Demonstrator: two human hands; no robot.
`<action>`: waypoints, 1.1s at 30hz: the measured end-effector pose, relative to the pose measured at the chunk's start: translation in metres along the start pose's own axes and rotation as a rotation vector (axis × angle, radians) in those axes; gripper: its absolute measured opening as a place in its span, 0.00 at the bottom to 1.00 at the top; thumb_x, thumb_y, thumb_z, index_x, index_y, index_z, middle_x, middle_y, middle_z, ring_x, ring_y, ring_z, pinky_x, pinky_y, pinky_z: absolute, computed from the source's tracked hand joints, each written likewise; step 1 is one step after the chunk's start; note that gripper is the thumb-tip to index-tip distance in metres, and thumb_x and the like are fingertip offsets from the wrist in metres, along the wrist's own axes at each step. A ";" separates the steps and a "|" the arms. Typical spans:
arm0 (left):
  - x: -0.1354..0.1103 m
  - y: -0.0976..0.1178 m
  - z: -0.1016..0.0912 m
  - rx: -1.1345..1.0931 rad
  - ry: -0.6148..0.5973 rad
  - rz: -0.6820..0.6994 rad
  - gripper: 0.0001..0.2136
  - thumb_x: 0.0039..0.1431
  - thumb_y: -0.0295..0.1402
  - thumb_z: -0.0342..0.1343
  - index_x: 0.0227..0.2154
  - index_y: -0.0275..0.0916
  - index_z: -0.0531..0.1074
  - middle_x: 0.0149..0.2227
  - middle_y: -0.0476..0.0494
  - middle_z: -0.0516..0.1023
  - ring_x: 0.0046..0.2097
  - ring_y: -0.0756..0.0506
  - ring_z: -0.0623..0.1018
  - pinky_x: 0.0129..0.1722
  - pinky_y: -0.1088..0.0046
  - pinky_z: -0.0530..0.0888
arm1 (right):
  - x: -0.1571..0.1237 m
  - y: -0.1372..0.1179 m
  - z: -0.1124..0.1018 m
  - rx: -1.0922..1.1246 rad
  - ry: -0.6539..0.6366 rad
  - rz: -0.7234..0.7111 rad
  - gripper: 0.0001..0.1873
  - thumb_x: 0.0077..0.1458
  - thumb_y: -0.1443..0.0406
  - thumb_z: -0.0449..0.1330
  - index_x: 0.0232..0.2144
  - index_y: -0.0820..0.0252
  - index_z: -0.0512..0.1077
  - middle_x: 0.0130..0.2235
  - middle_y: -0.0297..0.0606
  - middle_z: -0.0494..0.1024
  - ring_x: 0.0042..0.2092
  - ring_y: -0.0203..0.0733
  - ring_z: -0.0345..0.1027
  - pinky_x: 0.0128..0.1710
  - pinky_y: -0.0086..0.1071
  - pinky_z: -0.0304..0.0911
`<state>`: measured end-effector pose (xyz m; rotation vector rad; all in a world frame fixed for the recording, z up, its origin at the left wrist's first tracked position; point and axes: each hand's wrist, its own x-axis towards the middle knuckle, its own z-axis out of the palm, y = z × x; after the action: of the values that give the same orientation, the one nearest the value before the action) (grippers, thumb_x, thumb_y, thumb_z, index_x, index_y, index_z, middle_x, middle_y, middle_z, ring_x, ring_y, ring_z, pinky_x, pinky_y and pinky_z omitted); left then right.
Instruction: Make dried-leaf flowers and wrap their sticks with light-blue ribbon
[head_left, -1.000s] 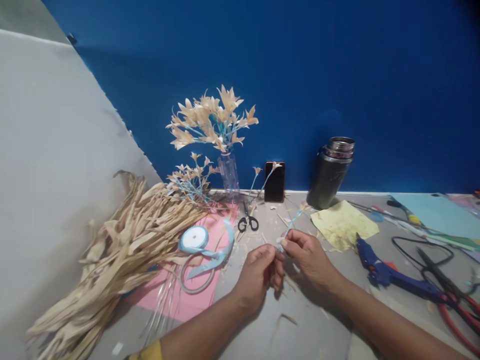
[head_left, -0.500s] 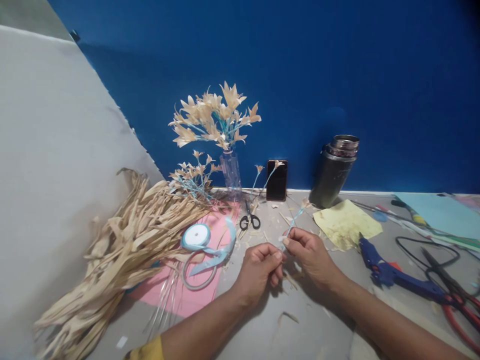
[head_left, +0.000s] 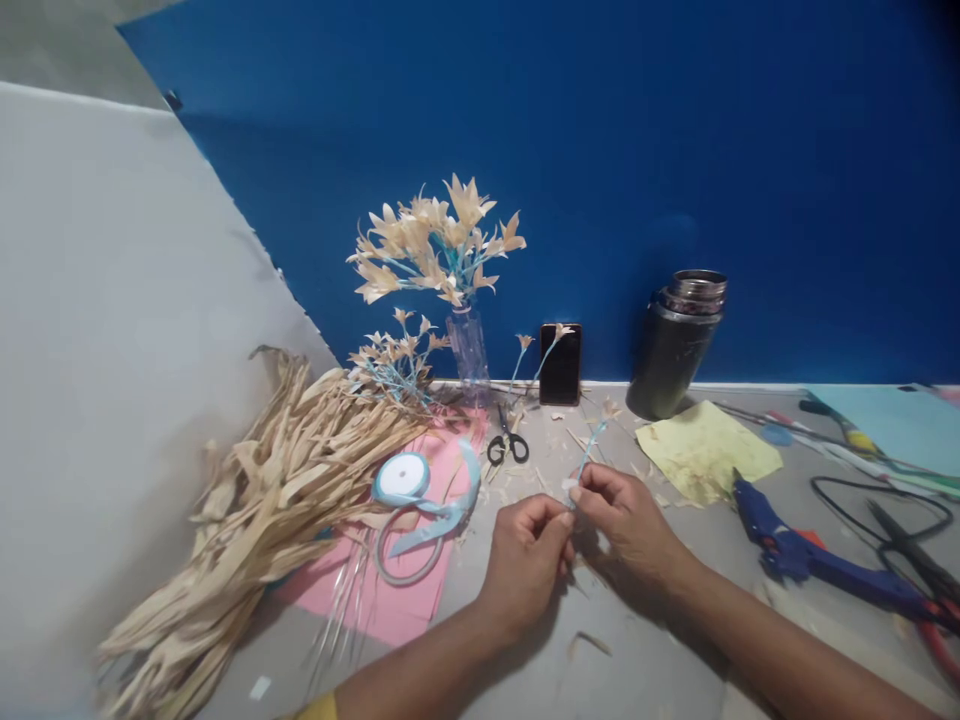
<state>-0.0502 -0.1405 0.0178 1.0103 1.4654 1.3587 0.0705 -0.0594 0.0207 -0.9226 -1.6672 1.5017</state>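
Both my hands meet over the grey table near the middle. My right hand (head_left: 626,525) pinches the lower end of a thin blue-wrapped flower stem (head_left: 591,445) that points up and away, a small tan husk flower at its tip. My left hand (head_left: 529,560) is closed in a pinch right beside it, fingertips at the stem's base; what lies between them is too small to make out.
A heap of dried husks (head_left: 255,500) lies left, partly on pink paper (head_left: 390,590) with a blue ribbon spool (head_left: 403,478). Behind stand a vase of husk flowers (head_left: 442,250), small scissors (head_left: 508,445), a phone (head_left: 561,364) and a steel flask (head_left: 675,340). Yellow paper (head_left: 709,450) and a blue glue gun (head_left: 795,550) lie right.
My hands have stayed pinched together on the stem, with only small finger shifts. The view has drifted slightly, moving everything a little to the right.
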 end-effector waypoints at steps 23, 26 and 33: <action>0.007 -0.003 -0.007 -0.120 -0.207 -0.192 0.15 0.52 0.44 0.54 0.22 0.36 0.70 0.17 0.44 0.72 0.17 0.48 0.70 0.18 0.73 0.67 | -0.005 0.005 -0.001 0.124 -0.085 0.112 0.15 0.49 0.56 0.63 0.21 0.58 0.66 0.19 0.28 0.66 0.23 0.34 0.57 0.24 0.29 0.54; 0.016 0.004 -0.018 -0.142 -0.118 -0.151 0.13 0.52 0.41 0.54 0.24 0.35 0.72 0.18 0.46 0.71 0.17 0.51 0.70 0.18 0.76 0.64 | -0.003 0.005 -0.004 0.090 -0.099 0.096 0.17 0.47 0.55 0.65 0.20 0.59 0.67 0.19 0.29 0.66 0.23 0.34 0.58 0.24 0.30 0.56; 0.018 0.017 -0.022 -0.149 0.012 -0.042 0.11 0.55 0.41 0.58 0.29 0.37 0.74 0.23 0.50 0.69 0.21 0.53 0.67 0.21 0.77 0.63 | -0.010 0.004 -0.004 -0.127 -0.221 0.042 0.10 0.48 0.62 0.59 0.19 0.58 0.66 0.20 0.31 0.69 0.24 0.36 0.61 0.25 0.30 0.56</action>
<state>-0.0768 -0.1287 0.0341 0.8729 1.3643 1.4233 0.0794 -0.0655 0.0168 -0.8889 -1.9312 1.5883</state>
